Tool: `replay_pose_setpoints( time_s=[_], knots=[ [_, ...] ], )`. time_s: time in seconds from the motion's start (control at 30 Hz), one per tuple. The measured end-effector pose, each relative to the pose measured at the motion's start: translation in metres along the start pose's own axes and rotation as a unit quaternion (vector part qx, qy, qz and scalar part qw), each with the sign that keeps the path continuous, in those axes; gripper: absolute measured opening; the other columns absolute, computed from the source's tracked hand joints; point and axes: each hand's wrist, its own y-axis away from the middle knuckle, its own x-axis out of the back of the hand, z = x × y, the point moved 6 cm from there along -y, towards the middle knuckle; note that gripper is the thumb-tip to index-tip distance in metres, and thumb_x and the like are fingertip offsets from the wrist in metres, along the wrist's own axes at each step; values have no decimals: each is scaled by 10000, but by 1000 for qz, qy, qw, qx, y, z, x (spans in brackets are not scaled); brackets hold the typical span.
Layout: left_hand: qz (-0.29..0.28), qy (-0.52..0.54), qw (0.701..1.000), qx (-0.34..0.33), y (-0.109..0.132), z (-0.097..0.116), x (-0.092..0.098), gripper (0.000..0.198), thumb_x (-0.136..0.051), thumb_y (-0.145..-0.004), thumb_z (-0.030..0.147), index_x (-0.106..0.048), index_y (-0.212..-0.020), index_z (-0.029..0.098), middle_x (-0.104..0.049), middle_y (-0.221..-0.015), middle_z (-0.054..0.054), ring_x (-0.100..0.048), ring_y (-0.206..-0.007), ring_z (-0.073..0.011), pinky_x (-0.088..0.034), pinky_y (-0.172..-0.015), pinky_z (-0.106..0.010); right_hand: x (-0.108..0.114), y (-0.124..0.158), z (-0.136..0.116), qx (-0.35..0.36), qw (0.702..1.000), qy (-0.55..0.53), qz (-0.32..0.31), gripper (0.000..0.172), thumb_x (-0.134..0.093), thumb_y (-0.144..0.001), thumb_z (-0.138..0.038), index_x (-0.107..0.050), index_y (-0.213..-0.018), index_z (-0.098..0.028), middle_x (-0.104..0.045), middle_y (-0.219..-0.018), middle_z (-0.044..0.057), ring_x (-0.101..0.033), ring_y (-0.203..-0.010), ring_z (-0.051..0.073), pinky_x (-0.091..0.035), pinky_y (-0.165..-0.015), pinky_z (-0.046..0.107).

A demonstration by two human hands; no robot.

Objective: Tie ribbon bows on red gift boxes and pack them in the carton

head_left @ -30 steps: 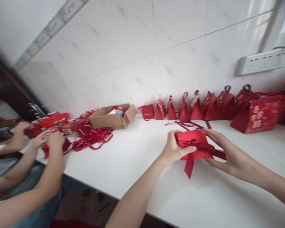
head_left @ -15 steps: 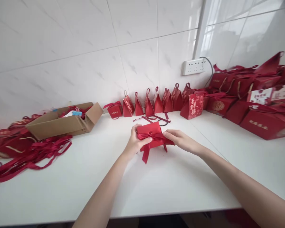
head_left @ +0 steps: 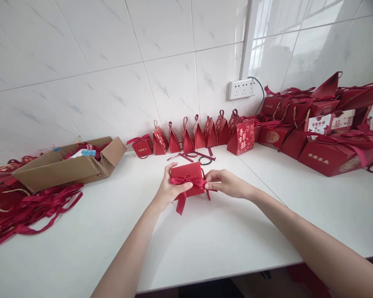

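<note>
A small red gift box (head_left: 191,169) stands in front of me, with a red satin ribbon (head_left: 180,203) tied across its front and one tail hanging down. My left hand (head_left: 168,189) is wrapped round the box's left side, its thumb pressed on the ribbon by the knot. At the box's right edge, my right hand (head_left: 229,184) pinches the ribbon between thumb and fingertips. Another thin strand hangs down just below those fingertips. The back and underside of the box are hidden.
Several red triangular boxes (head_left: 199,134) line the tiled wall behind ribbon scraps and a black ring (head_left: 205,160). On the left are a cardboard box (head_left: 65,176) and a heap of loose ribbons (head_left: 37,211). Larger red gift boxes (head_left: 332,155) pile up on the right.
The view has swung right, so the surroundings sit further left. My right fingers have closed into a pinch on the ribbon at the box's right edge. My left hand keeps its hold.
</note>
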Motion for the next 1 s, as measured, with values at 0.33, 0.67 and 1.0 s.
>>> replay_pose_setpoints(
  time_s=[0.33, 0.67, 1.0],
  knots=[
    [57, -17, 998, -24, -3, 1, 3, 617, -782, -580, 284, -435, -1088, 247, -603, -999, -6, -607, -929, -168, -490, -821, -301, -2, 0, 1, -17, 1000, -2, 21, 330, -632, -736, -490, -567, -663, -175, -599, -784, 21, -546, -721, 155, -423, -680, 297],
    [106, -11, 994, -21, 0, -3, 1, 572, -777, -613, 322, -439, -1067, 241, -626, -958, -13, -629, -844, -154, -513, -769, -290, -8, 7, -4, -31, 995, 92, -16, 369, -611, -743, -523, -560, -606, -184, -555, -871, 32, -548, -733, 173, -427, -690, 310],
    [147, -35, 988, -20, 0, -4, 2, 535, -751, -634, 326, -451, -1067, 235, -621, -953, -27, -637, -792, -168, -526, -718, -311, -14, 10, -10, -28, 991, 132, -21, 251, -576, -758, -364, -537, -575, -196, -548, -960, 30, -541, -675, 149, -435, -672, 317]
  ],
)
